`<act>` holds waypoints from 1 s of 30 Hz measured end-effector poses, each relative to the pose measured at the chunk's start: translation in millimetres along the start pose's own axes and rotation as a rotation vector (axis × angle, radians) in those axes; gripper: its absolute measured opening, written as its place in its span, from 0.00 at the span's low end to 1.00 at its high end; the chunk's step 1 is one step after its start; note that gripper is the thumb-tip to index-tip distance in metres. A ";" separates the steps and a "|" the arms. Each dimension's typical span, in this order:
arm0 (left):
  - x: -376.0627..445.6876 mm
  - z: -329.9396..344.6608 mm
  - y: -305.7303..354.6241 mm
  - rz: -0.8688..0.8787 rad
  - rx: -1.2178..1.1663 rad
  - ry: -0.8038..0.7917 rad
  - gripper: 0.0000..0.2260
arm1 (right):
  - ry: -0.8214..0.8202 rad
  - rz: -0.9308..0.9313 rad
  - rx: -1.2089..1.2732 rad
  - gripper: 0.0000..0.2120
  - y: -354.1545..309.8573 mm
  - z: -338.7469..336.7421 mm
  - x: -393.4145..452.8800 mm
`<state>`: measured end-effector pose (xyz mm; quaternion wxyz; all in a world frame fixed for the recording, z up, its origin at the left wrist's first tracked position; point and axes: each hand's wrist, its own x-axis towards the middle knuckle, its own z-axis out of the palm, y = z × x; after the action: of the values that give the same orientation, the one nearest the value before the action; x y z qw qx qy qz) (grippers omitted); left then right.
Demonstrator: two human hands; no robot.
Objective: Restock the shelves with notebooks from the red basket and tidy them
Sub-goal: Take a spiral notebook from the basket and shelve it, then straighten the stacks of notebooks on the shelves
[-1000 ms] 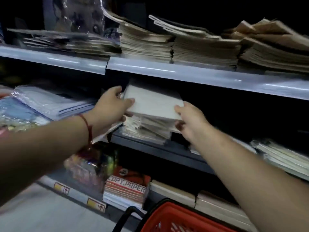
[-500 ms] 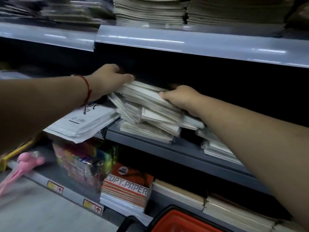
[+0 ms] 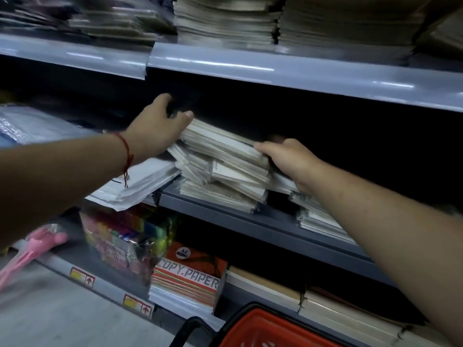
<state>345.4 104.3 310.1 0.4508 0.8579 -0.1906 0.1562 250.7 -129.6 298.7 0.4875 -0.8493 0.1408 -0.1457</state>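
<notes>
Notebooks (image 3: 225, 156) between both hands

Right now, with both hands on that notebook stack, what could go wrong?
1. The notebook stack is skewed and its packs look plastic-wrapped, so pushing may slide some off the middle shelf.
2. The white packets beside it already overhang the edge; the left hand could nudge them off.
</notes>
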 end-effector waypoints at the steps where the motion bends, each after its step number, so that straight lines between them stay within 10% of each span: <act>1: -12.0 -3.9 1.2 0.040 0.060 0.042 0.24 | 0.000 -0.041 -0.041 0.22 3.1 -4.5 -13.7; 12: -95.1 -22.9 95.8 0.383 0.703 -0.371 0.33 | -0.013 -0.406 -0.879 0.24 -0.7 -111.3 -137.9; 16: -79.4 -58.7 154.5 0.521 0.744 -0.228 0.37 | 0.094 -0.635 -0.902 0.20 -47.5 -162.5 -171.6; 30: 104.6 -380.0 485.7 0.573 0.789 0.060 0.40 | 0.201 -0.584 -1.107 0.31 -521.0 -376.7 -145.8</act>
<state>173.5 148.4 909.9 0.0355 0.8715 -0.3321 0.3591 22.5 -117.8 917.1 -0.0993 -0.9612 0.0031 -0.2572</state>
